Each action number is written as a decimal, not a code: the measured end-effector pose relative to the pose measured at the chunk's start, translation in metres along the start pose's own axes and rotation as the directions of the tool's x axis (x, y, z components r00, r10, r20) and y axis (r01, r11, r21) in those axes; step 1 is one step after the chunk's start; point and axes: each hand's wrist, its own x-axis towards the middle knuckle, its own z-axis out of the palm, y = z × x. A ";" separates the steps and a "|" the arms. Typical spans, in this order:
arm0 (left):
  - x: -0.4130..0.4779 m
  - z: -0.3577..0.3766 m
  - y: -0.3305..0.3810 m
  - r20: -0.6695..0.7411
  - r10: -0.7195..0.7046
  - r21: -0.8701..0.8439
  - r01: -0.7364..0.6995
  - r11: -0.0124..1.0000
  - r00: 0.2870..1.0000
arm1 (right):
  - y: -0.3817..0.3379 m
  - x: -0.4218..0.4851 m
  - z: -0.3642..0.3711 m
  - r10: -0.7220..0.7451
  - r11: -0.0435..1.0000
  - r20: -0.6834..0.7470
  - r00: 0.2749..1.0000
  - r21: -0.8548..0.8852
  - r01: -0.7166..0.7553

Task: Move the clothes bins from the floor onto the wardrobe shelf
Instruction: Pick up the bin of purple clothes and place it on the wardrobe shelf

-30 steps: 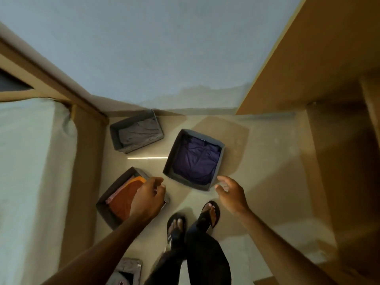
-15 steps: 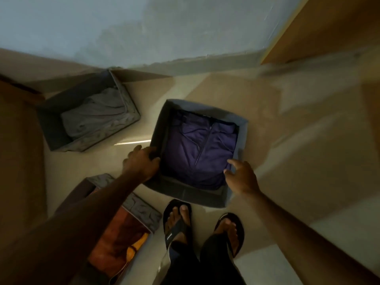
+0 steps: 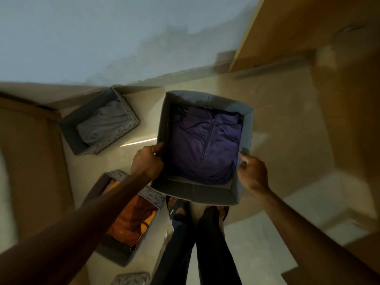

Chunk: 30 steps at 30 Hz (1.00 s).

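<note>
Your left hand [image 3: 147,161] and right hand [image 3: 253,174] have just gripped the side walls of the bin [image 3: 195,194] of purple clothes, so lifting can start.

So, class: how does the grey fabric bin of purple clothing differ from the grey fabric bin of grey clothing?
The grey fabric bin of purple clothing is gripped by the left hand and right hand; the grey fabric bin of grey clothing sits untouched by the wall. The first holds a flat zipped garment, the second rumpled cloth. Both are open-topped.
</note>
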 end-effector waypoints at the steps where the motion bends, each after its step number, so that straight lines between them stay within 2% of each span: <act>1: -0.024 -0.016 0.013 0.005 0.019 0.007 -0.019 1.000 1.000 | -0.004 -0.022 -0.025 0.000 1.000 -0.025 1.000 0.012 0.000; 9: -0.222 -0.140 0.127 0.065 0.186 0.068 -0.190 0.979 0.980 | -0.031 -0.209 -0.212 0.062 0.995 -0.117 0.991 0.090 -0.051; 12: -0.276 -0.181 0.158 0.055 0.260 0.060 -0.263 0.963 0.964 | -0.038 -0.272 -0.265 0.095 0.988 -0.176 0.980 0.141 -0.070; 16: -0.321 -0.226 0.208 0.025 0.387 0.093 -0.387 0.917 0.922 | -0.043 -0.329 -0.318 0.073 0.981 -0.277 0.958 0.194 -0.019; 23: -0.358 -0.276 0.314 -0.027 0.575 0.119 -0.568 0.814 0.818 | -0.048 -0.360 -0.403 0.117 0.965 -0.496 0.860 0.262 0.020; 30: -0.382 -0.280 0.445 -0.068 0.721 0.100 -0.714 0.693 0.690 | -0.026 -0.359 -0.501 0.176 0.939 -0.654 0.736 0.337 0.075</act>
